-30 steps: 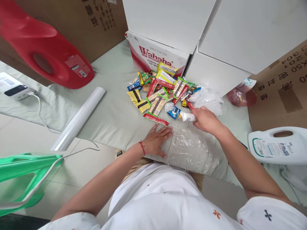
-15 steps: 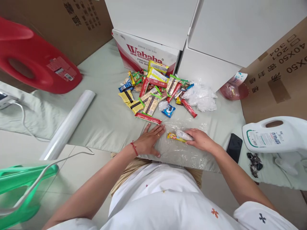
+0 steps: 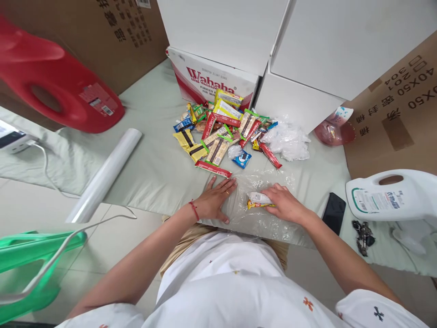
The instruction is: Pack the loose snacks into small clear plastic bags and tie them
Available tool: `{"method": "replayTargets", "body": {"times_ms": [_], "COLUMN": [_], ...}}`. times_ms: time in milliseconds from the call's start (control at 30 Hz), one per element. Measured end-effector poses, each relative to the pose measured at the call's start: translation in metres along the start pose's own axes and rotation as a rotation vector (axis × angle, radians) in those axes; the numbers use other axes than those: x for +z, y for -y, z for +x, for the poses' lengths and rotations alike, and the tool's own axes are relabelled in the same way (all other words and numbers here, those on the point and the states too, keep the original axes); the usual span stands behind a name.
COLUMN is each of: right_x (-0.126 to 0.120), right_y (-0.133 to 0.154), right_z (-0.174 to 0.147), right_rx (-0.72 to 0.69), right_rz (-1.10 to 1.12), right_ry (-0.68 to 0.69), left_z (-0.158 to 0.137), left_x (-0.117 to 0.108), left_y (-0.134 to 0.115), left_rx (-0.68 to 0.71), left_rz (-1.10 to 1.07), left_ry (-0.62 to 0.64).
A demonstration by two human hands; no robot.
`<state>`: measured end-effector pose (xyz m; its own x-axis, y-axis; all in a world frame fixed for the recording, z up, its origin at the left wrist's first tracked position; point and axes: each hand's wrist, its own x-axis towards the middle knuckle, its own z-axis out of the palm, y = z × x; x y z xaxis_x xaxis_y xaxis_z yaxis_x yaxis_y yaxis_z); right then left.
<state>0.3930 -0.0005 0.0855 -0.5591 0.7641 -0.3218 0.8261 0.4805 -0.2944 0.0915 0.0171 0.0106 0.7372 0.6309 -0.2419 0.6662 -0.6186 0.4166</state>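
My left hand (image 3: 215, 200) lies flat with fingers spread on the left edge of a sheet of clear plastic film (image 3: 239, 212). Over the film, my right hand (image 3: 287, 205) is closed around a small yellow snack packet (image 3: 253, 204) and a whitish wrapped piece (image 3: 260, 197) beside it. The fingers cover the right ends of both. Just beyond my left fingertips is a red snack bar (image 3: 213, 169). Behind it spreads a pile of wrapped snacks (image 3: 218, 148), with a blue packet (image 3: 242, 158) at its near side.
Crumpled clear plastic (image 3: 290, 139) sits right of the pile, before white boxes (image 3: 303, 95). A film roll (image 3: 105, 173) and red jug (image 3: 78, 100) stand left. At right are a phone (image 3: 333, 213), keys (image 3: 363, 237), a white jug (image 3: 392, 193) and a pink bowl (image 3: 341, 134).
My right hand and the packets in it have shifted slightly to the right, and its grip sits further over them. My left hand stays flat in place. The whole view has moved a little.
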Motion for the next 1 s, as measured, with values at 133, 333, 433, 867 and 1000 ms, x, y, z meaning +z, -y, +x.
{"method": "replayTargets", "body": {"times_ms": [133,333,433,867,1000], "right_x": [0.005,-0.037,-0.06,-0.082,-0.063], "right_y": [-0.009,-0.005,0.009,-0.022,-0.051], "right_z": [0.004,0.057,0.114,0.187,0.139], "right_rx": [0.001,-0.074,-0.032,0.362,0.553], "right_rz": [-0.047,0.004,-0.112,-0.147,-0.241], "right_ry": [0.036,-0.122,-0.216,-0.425,-0.288], "left_z": [-0.005,-0.01,-0.008,-0.009,-0.009], "left_x": [0.0,0.003,0.005,0.002,0.002], "left_y": [-0.001,0.004,0.005,0.0,0.001], "left_rx": [-0.03,-0.02,-0.03,-0.056,-0.049], "left_rz": [-0.001,0.02,0.017,-0.061,-0.058], "left_ry": [-0.007,-0.035,-0.032,-0.03,-0.037]}}
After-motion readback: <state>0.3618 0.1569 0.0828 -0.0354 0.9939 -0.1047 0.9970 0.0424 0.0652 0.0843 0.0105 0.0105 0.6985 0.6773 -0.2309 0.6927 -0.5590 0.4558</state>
